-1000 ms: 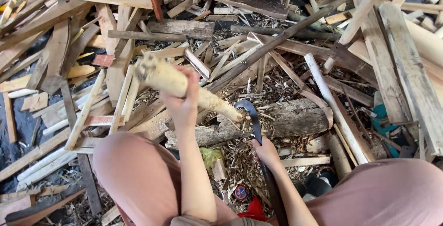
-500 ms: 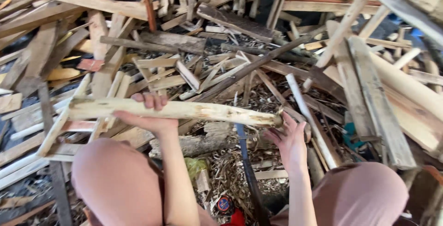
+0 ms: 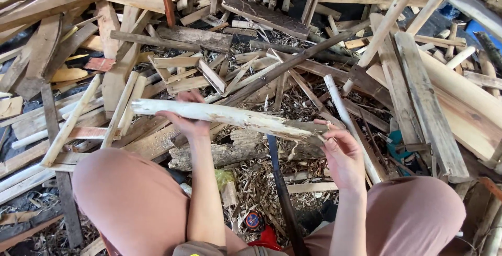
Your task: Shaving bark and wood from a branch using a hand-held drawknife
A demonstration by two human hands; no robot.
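Observation:
My left hand point(image 3: 191, 123) grips a long pale peeled stick point(image 3: 235, 116) near its middle and holds it level across my lap. My right hand point(image 3: 342, 154) is at the stick's darker, frayed right end, thumb and fingertips pinching it. Below the stick lies a rough bark-covered log point(image 3: 219, 155). A dark long-bladed tool point(image 3: 280, 185) rests between my knees, leaning against the log, with neither hand on it.
Heaps of planks, slats and split sticks point(image 3: 183, 73) surround me on every side. Wood shavings point(image 3: 256, 183) cover the ground between my legs. A thick pale beam point(image 3: 460, 94) lies at the right, and a white pole point(image 3: 348, 117) slants beside my right hand.
The stick swung from pointing away to lying level. My right hand let go of the dark tool, which now rests by the log, and moved to the stick's right end.

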